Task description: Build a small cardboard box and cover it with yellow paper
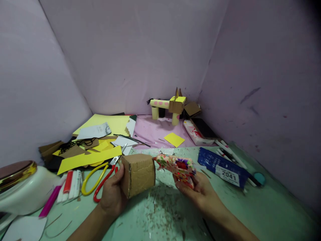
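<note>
Your left hand [114, 190] is closed around the left side of the brown cardboard box [141, 179], the thumb lying along its left edge and the other fingers mostly hidden, so you can't tell from here how they sit underneath. The hand is parted only by the width of the box, which sits to the right of your palm, held up over the green table [140, 222] and slightly tilted, with its front, left and upper faces showing. Your right hand [197, 190] is wrapped around the handle of the flower-patterned glue gun [173, 164], fingers curled in against the grip; which finger rests on the trigger can't be made out. The gun's body extends up and left from that grip, its nozzle aimed at the box's upper right edge, so close that you can't tell whether they touch. Just beside your left hand are the red-and-yellow scissors [114, 161], with white and red markers [72, 182] further left. To the right of your right hand lies a blue packet [210, 163]; a yellow paper square [174, 139] lies beyond the gun.
</note>
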{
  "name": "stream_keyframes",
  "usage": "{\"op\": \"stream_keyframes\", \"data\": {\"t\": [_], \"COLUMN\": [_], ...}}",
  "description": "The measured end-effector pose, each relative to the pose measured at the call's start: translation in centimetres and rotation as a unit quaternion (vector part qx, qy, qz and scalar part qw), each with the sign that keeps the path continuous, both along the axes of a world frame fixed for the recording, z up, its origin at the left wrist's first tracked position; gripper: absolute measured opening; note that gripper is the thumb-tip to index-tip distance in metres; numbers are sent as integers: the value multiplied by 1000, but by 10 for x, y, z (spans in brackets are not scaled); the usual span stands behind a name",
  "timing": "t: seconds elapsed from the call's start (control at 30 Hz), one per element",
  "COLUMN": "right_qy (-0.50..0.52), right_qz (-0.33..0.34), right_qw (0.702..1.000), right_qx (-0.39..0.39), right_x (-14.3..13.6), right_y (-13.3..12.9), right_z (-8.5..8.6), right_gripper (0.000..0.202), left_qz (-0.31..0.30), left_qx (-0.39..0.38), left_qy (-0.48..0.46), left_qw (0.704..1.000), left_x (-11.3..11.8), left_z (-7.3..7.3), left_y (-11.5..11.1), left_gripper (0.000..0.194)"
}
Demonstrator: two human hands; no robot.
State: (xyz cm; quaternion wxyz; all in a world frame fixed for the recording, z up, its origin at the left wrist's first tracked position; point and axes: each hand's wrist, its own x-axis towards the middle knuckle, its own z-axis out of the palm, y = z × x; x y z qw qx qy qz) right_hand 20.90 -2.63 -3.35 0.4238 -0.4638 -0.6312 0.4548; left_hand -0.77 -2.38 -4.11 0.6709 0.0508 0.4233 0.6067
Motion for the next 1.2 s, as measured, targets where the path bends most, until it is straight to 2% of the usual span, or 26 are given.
{"op": "stream_keyframes", "data": {"t": [0.2, 0.47, 0.73, 0.97, 1.2], "right_qy": [-24, -25, -34, -42, -43], "right_qz": [4, 25, 44, 44, 37], "right_qw": [1000, 999, 998, 998, 998], "right_qx": [16, 7, -27, -18, -42], "right_x": [3, 2, 2, 2, 2], "right_y": [2, 2, 0, -1, -3], "right_z": [-5, 0, -3, -1, -6], "right_gripper": [16, 18, 19, 19, 21], "left_qz": [-35, -60, -29, -26, 4], "left_qx": [42, 103, 90, 80, 48], "left_qy": [-30, -49, -31, -25, 2], "left_qw": [998, 992, 995, 996, 999], "left_x": [-6, -12, -8, -6, -3], "left_z": [-6, -15, -4, 0, 9], "left_y": [2, 2, 2, 3, 4], "left_gripper": [35, 32, 35, 33, 36]}}
